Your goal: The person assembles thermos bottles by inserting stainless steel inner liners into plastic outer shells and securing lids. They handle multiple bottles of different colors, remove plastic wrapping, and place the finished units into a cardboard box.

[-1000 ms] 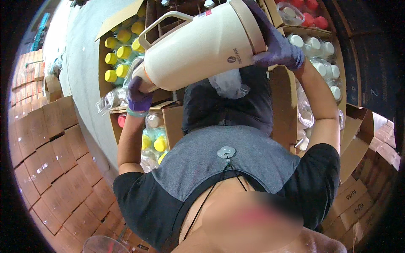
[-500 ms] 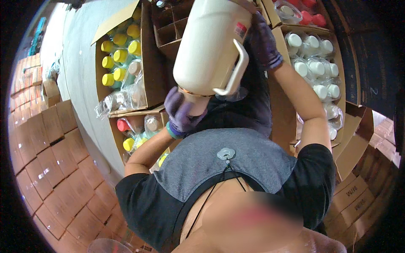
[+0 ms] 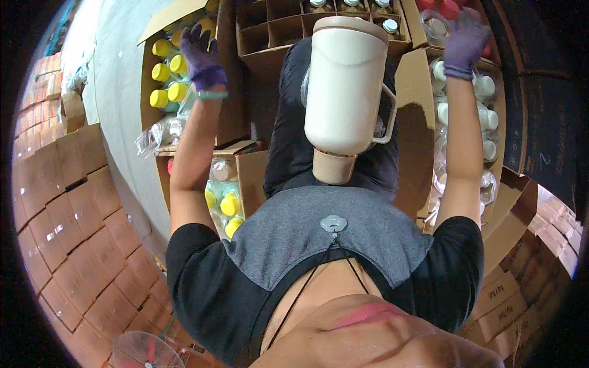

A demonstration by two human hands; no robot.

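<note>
A big white tumbler (image 3: 343, 89) with a side handle, a beige lid rim and a narrow tan base rests across my dark-trousered lap, untouched by either hand. My left hand (image 3: 202, 61), in a purple knit glove, is raised at the left with its fingers spread and nothing in it. It hovers by the carton of yellow-capped bottles (image 3: 177, 92). At the upper right my right hand (image 3: 464, 46), gloved alike, is also empty, fingers apart. Beneath it are white-capped bottles (image 3: 485, 84) and red-capped bottles (image 3: 449, 8), partly hidden by the hand and forearm.
Ahead of my knees stands a divided carton (image 3: 288, 27) holding several white-capped bottles. Another open carton (image 3: 251, 178) with yellow-capped bottles is by my left elbow. Stacked brown boxes (image 3: 92, 227) fill the left side, with a round clear-bladed fan (image 3: 147, 351) at lower left.
Both hands have let go of the tumbler, which now lies on my lap. My left hand has moved up and left; my right hand has moved up and right.
</note>
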